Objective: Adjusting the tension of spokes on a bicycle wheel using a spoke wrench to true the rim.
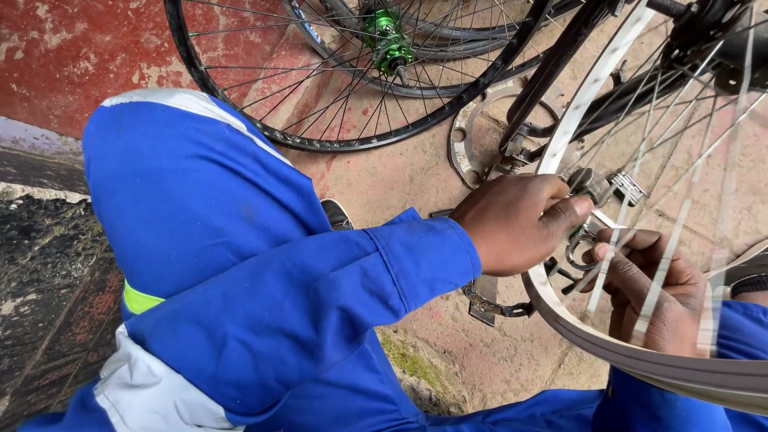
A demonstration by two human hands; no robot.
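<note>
Silver-rimmed, the bicycle wheel (560, 144) fills the right of the head view, its rim sweeping from about 1 o'clock down past the centre to 4 o'clock. Both hands meet just inside that curve. The left hand (516, 224) comes in from 9 o'clock in a blue sleeve (320, 280), fingers curled and pressed together, thumb and forefinger pinching a small dark part (588, 182) that sits at its 2 o'clock, close against the rim. The right hand (648, 288) lies behind the spokes (680, 216) at the left hand's 4 o'clock, fingers loosely bent, their tips touching a small metal ring-shaped piece (580, 250); whether it grips it I cannot tell. The pinched part is nearer the left hand. A black wheel with a green hub (388, 40) lies at 12 o'clock, well apart.
</note>
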